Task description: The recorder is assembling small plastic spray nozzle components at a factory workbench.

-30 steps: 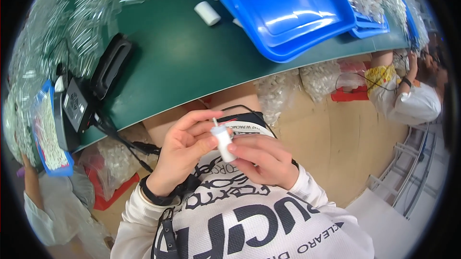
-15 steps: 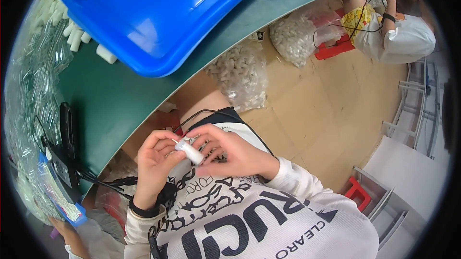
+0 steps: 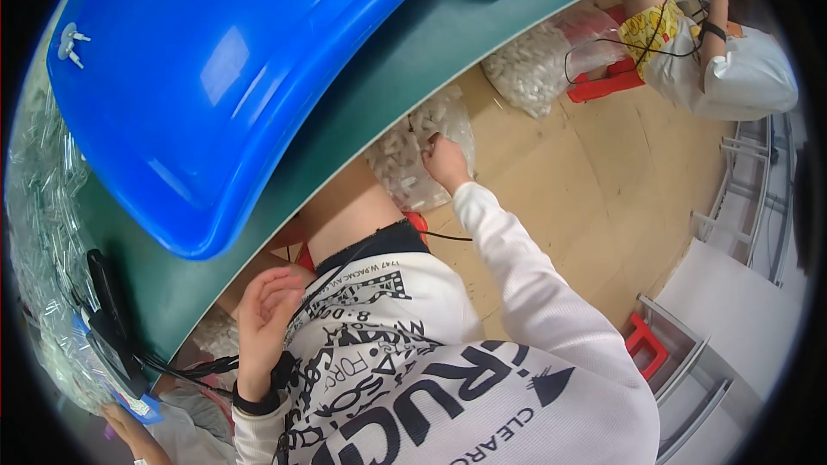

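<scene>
My right hand [image 3: 446, 163] reaches out over a clear plastic bag [image 3: 413, 193] of small white plastic pieces [image 3: 398, 150] on the floor beside the table. Its fingers point down into the bag's top and look closed; what they hold, if anything, is hidden. Close to my lap, my left hand [image 3: 269, 310] is raised with loosely bent fingers, thumb apart, and nothing visible in it.
A big blue plastic tray [image 3: 198, 245] covers much of the green table [image 3: 370, 112]; a small white pronged piece [image 3: 71, 44] lies in it. Clear plastic parts [image 3: 39, 206] heap at the left. Further right, a co-worker [image 3: 741, 77] sits by another bag of white pieces [image 3: 530, 68].
Both hands were together on a small white cylindrical piece, which no longer shows. My right hand has moved away to the floor bag; the left has let go. The tray appears lower in view.
</scene>
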`<act>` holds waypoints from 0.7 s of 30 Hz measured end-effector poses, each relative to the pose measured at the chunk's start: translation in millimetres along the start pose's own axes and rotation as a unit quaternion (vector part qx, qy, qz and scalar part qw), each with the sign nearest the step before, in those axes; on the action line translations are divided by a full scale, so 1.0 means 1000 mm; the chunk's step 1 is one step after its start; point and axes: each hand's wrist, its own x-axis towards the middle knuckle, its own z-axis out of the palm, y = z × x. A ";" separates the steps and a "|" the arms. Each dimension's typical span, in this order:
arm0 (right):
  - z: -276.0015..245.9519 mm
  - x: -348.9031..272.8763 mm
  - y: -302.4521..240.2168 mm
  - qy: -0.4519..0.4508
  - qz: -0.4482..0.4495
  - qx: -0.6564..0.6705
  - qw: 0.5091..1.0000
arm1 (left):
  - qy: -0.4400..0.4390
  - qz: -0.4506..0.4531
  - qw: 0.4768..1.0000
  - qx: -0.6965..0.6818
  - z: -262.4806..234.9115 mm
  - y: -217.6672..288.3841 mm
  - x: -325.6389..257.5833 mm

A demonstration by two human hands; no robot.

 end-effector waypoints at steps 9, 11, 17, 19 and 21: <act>0.079 0.126 0.022 -0.106 0.047 -0.142 0.983 | 0.051 -0.003 0.999 0.015 -0.006 -0.015 -0.011; 0.099 0.144 0.053 -0.172 0.157 -0.103 0.967 | 0.041 -0.009 0.999 0.025 0.000 -0.010 -0.004; 0.100 0.116 0.020 -0.095 0.072 0.053 0.991 | 0.084 -0.032 0.995 0.037 0.003 -0.006 -0.003; 0.086 0.084 0.044 0.035 0.021 0.157 0.987 | 0.031 0.000 0.997 0.076 0.007 -0.005 0.003; 0.056 0.047 0.023 0.148 -0.041 0.206 0.966 | 0.022 0.000 0.997 0.074 0.009 -0.004 0.006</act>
